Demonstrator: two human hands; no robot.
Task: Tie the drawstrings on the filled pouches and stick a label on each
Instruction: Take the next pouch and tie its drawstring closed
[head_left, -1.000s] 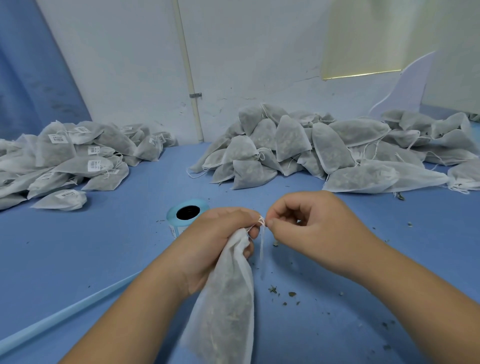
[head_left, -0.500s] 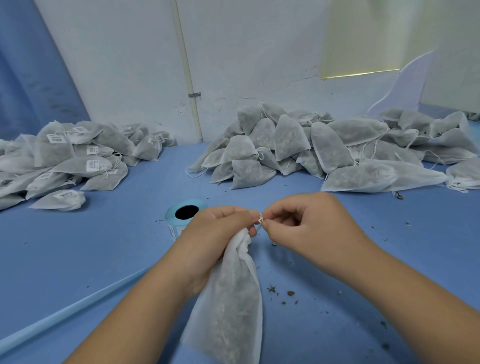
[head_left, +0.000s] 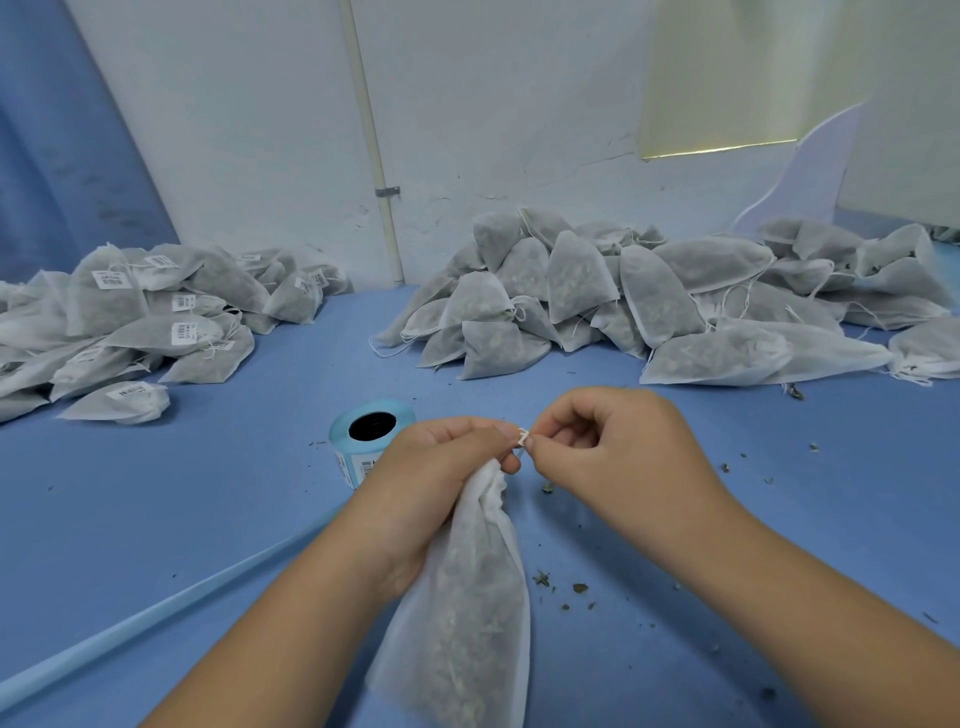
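A white mesh pouch (head_left: 467, 613) filled with dried herbs hangs over the blue table in front of me. My left hand (head_left: 436, 473) grips its gathered neck from the left. My right hand (head_left: 602, 447) pinches the white drawstring (head_left: 522, 435) just to the right of the neck, fingers curled. The two hands nearly touch at the string. A light-blue label roll (head_left: 363, 441) with barcode stickers stands just behind my left hand.
A heap of unlabelled filled pouches (head_left: 649, 301) lies at the back right against the wall. A pile of labelled pouches (head_left: 135, 322) lies at the back left. A pale blue strip (head_left: 156, 618) crosses the table (head_left: 208, 493) at the lower left. Herb crumbs (head_left: 561, 587) are scattered at right.
The hanging end of the drawstring has been drawn up into a small loop between the hands. The hands have stayed close together and the pouch neck is more tightly gathered.
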